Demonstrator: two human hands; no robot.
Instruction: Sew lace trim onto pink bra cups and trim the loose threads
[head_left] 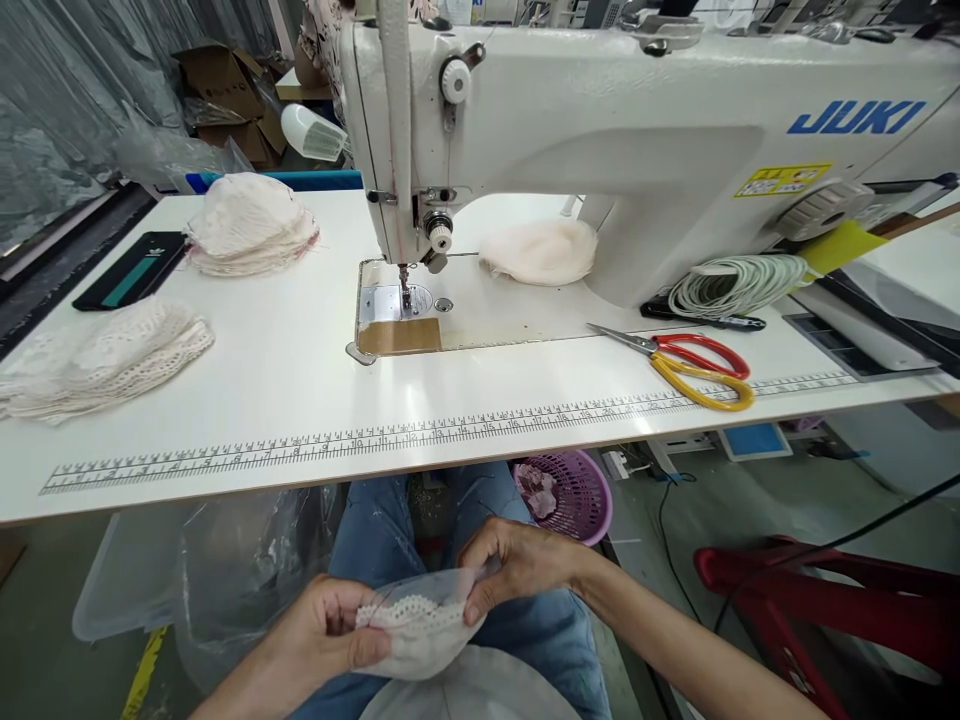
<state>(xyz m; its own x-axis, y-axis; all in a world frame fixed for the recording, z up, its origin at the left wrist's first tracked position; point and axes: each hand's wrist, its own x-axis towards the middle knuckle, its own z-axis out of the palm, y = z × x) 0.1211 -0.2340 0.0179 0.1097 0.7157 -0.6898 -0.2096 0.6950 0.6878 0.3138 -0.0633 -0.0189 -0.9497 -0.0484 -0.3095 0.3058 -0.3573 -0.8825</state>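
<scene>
Above my lap, both hands grip a white piece of fabric with a scalloped lace edge. My left hand pinches its left end between thumb and fingers. At the right end, my right hand pinches the sheer upper edge. The fabric is held below the table's front edge, apart from the sewing machine. On the table to the left lie a stack of white lace pieces and a stack of white fabric pieces. A cream fabric piece rests under the machine's arm.
Scissors with red and yellow handles lie near a coiled pale cord. A ruler strip runs along the table's front. Below are a purple basket, a clear plastic bin and a red stand. A dark phone-like object lies left.
</scene>
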